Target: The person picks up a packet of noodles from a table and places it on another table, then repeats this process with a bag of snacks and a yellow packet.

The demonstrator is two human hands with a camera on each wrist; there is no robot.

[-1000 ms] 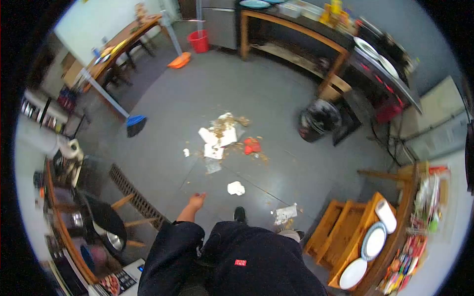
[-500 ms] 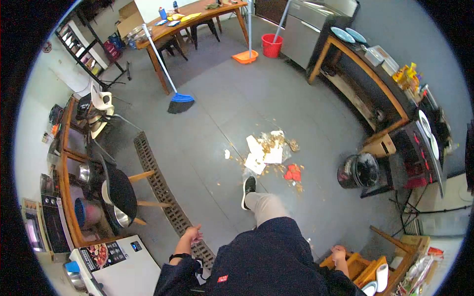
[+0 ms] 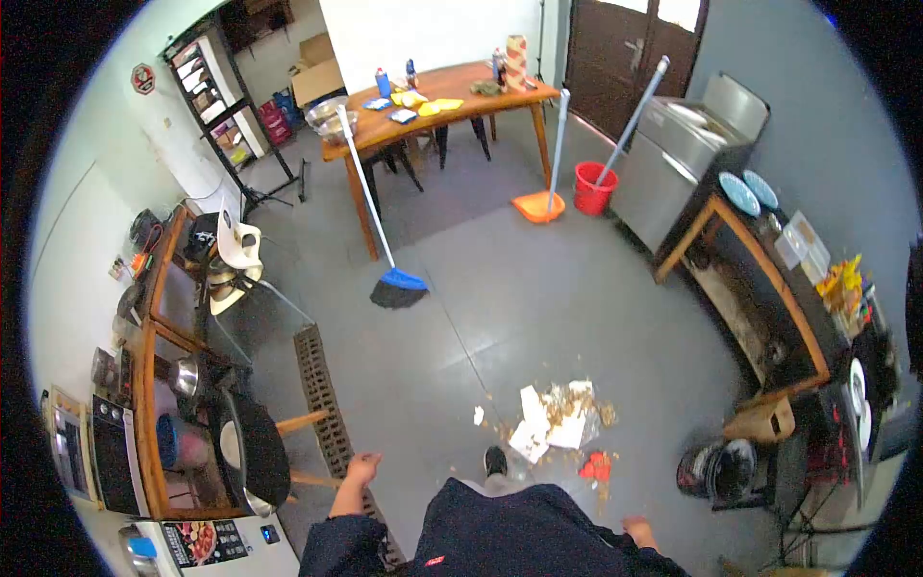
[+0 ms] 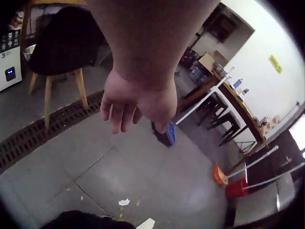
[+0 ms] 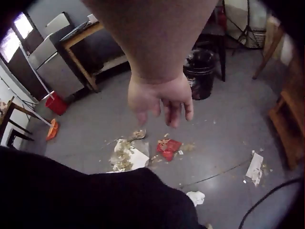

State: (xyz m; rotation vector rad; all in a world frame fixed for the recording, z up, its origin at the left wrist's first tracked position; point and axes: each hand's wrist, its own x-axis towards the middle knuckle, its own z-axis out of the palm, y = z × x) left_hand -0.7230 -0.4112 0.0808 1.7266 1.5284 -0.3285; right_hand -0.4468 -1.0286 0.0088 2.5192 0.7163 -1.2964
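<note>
My left hand [image 3: 362,468] hangs beside my body with loosely bent fingers and holds nothing. In the left wrist view, the same hand [image 4: 140,100] overlaps a blue broom [image 4: 164,134] standing further off. My right hand [image 3: 638,530] hangs low on the other side, also holding nothing; its fingers [image 5: 172,114] dangle downward in the right wrist view. Close in front of my shoe [image 3: 495,461] lies a heap of white sheets and brown crumbs [image 3: 556,423]. A crumpled red scrap [image 3: 596,466] is to its right. Neither hand touches any of this litter.
The broom [image 3: 398,287] leans against a wooden table [image 3: 452,85]. Right of it stand an orange dustpan [image 3: 538,208] and a red bucket [image 3: 593,197]. A black bin [image 3: 700,471] is at the right. A chair [image 3: 260,447] and floor grate [image 3: 317,380] lie left.
I have stepped forward and the head view has tilted up, showing more of the table, broom and bucket. The litter heap is nearer my body. Both hands stay without anything in them.
</note>
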